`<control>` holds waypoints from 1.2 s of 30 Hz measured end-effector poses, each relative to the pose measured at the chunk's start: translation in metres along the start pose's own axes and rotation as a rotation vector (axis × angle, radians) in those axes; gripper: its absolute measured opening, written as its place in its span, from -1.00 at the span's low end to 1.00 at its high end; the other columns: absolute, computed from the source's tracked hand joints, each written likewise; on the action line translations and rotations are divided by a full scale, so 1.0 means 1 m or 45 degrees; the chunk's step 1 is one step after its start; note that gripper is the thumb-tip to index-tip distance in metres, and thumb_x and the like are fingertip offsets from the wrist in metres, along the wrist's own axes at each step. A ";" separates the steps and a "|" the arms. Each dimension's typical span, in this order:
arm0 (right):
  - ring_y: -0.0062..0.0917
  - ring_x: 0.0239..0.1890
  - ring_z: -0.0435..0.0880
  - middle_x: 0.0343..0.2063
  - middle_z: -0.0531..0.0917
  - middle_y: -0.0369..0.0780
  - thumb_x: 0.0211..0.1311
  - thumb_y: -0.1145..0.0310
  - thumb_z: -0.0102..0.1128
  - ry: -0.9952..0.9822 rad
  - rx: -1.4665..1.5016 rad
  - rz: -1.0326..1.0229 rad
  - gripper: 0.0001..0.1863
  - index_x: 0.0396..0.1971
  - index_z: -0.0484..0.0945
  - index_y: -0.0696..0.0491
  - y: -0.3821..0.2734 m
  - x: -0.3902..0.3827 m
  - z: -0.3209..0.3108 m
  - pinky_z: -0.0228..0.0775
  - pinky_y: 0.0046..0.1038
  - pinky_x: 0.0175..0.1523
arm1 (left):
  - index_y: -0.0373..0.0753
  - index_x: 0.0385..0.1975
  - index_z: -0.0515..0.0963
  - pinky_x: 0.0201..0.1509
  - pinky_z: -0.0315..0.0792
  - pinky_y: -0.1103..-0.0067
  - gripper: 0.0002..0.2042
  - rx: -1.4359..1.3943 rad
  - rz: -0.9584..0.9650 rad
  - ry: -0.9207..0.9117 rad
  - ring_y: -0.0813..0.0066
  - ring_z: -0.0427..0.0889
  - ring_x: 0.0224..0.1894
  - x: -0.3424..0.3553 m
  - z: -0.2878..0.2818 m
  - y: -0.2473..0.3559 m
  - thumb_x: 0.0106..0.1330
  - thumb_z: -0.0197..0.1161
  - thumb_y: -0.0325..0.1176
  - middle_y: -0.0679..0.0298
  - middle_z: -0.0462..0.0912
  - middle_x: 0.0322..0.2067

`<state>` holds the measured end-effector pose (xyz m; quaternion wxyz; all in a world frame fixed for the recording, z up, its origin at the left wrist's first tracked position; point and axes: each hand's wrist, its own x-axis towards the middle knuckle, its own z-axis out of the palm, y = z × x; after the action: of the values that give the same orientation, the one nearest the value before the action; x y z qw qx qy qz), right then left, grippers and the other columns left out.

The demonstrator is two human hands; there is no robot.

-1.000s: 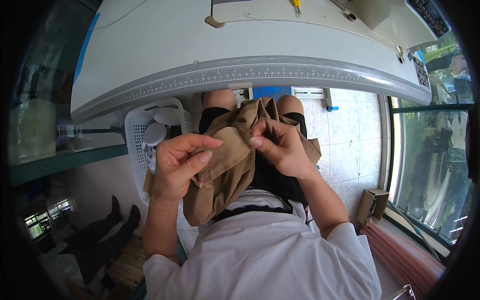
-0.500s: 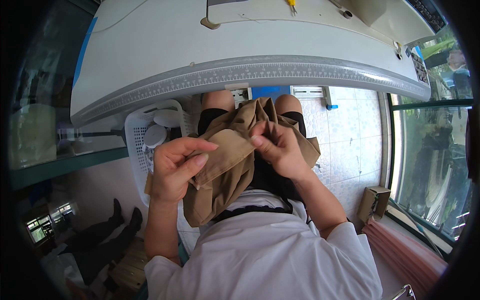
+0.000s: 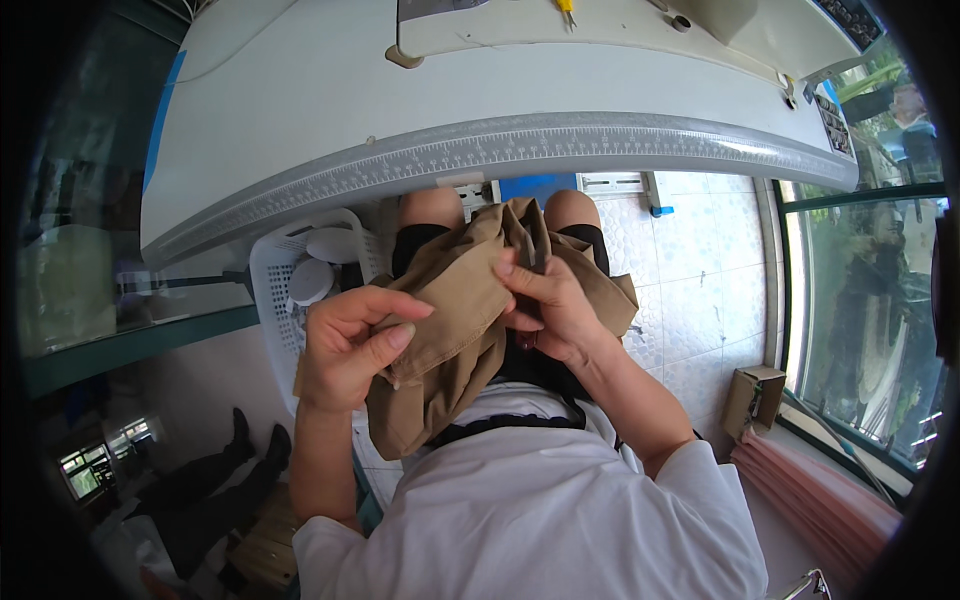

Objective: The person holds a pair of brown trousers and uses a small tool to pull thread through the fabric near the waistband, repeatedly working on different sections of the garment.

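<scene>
Pinching a fold of tan cloth (image 3: 455,320) between thumb and curled fingers, the left hand (image 3: 345,345) is closed on its left part, while the right hand (image 3: 545,300) is clamped on the upper edge, fingers pressed together over a seam near the middle. The cloth hangs bunched over the person's lap, just under the curved front edge of the white table (image 3: 300,130), with its lower end drooping toward the white shirt (image 3: 540,500). Held this loosely in the air, a fold could, I think, slip from the left thumb and fall toward the floor, since nothing supports it below. Just left of the knees stands a white plastic basket (image 3: 275,290) with round white pieces inside. A printed ruler strip (image 3: 560,145) runs along the table edge, grey with fine marks. A strip of blue tape (image 3: 162,125) lies on the table's far left. On the tiled floor (image 3: 690,290) at the right sits a small open brown cardboard box (image 3: 752,398), beside a stack of pink cloth (image 3: 820,495).
</scene>
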<state>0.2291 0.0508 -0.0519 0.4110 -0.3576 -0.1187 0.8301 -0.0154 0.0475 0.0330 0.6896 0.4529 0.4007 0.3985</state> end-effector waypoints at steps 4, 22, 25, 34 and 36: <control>-0.83 -0.66 0.40 -0.54 0.62 -0.35 0.38 0.36 0.25 -0.042 -0.053 -0.355 -0.85 -0.17 0.59 0.11 -0.031 -0.012 0.013 0.02 -0.74 -0.64 | -0.44 0.11 0.48 -0.09 0.51 0.64 -0.60 0.249 -0.210 -0.021 0.58 0.65 -0.18 0.011 0.008 0.031 0.28 0.32 -0.49 0.10 0.73 -0.18; -0.62 -0.42 0.52 -0.34 0.55 -0.28 -0.01 0.63 0.48 0.146 -1.320 -1.369 -0.75 -0.28 0.67 0.14 -0.042 -0.047 0.020 0.36 -0.57 -0.41 | -0.39 -0.41 0.67 -0.53 0.15 0.77 -0.76 0.319 -0.351 -0.349 0.90 0.29 -0.53 0.082 0.046 0.009 0.42 0.23 -0.33 0.57 0.48 -0.58; -0.54 -0.42 0.54 -0.35 0.54 -0.24 -0.02 0.65 0.47 0.166 -1.444 -1.487 -0.77 -0.33 0.64 0.15 -0.039 -0.034 0.016 0.39 -0.53 -0.40 | -0.37 -0.45 0.65 -0.55 0.12 0.77 -0.75 0.367 -0.349 -0.342 0.90 0.26 -0.54 0.083 0.050 0.012 0.42 0.23 -0.33 0.58 0.47 -0.58; -0.70 -0.49 0.43 -0.45 0.56 -0.29 0.45 0.38 0.11 0.344 -0.741 -1.132 -0.75 -0.48 0.52 0.14 -0.062 -0.050 -0.021 0.25 -0.64 -0.40 | -0.29 -0.63 0.48 -0.56 0.08 0.69 -0.65 0.308 -0.290 -0.287 0.86 0.17 -0.56 0.076 0.050 0.008 0.46 0.17 -0.33 0.59 0.33 -0.65; -0.71 -0.47 0.45 -0.45 0.58 -0.30 0.42 0.37 0.17 0.242 -0.997 -1.201 -0.79 -0.41 0.56 0.16 -0.060 -0.049 -0.024 0.28 -0.65 -0.35 | -0.30 -0.60 0.50 -0.54 0.09 0.69 -0.67 0.288 -0.300 -0.312 0.86 0.19 -0.55 0.078 0.053 0.011 0.46 0.16 -0.33 0.58 0.35 -0.63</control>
<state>0.3013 0.0486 -0.0154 0.5806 -0.4634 -0.5227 0.4184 0.0591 0.1052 0.0425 0.7198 0.5223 0.4063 0.2096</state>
